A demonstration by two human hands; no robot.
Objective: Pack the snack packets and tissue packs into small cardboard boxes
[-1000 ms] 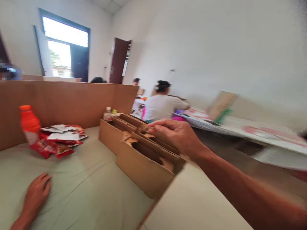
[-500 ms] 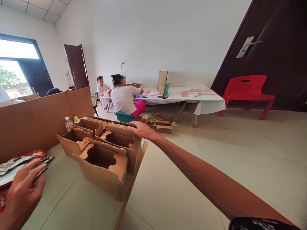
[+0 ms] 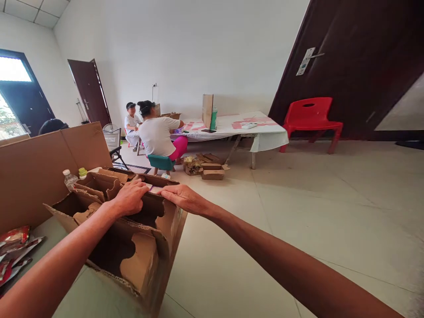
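Several open-topped cardboard boxes (image 3: 142, 260) stand packed together on the table in front of me. Over their far part, my left hand (image 3: 131, 196) reaches in with fingers bent and closed. Close by on its right, my right hand (image 3: 183, 198) has its fingers pressed together at the rim of a far box. Between the fingertips shows a small white and purple thing (image 3: 153, 188), mostly hidden, whose kind I cannot make out. Red and silver packets (image 3: 16, 249) lie at the left, away from both hands.
A tall cardboard panel (image 3: 49, 170) borders the left side. Beside the boxes stand a clear bottle (image 3: 70, 181) and one with a green cap (image 3: 82, 171). Two people sit near a cloth-covered table (image 3: 265, 132). A red chair (image 3: 311, 117) stands by the dark door.
My left hand has moved from the packets across to the far boxes, close to my right hand. The view has turned slightly right, and the boxes appear lower and further left.
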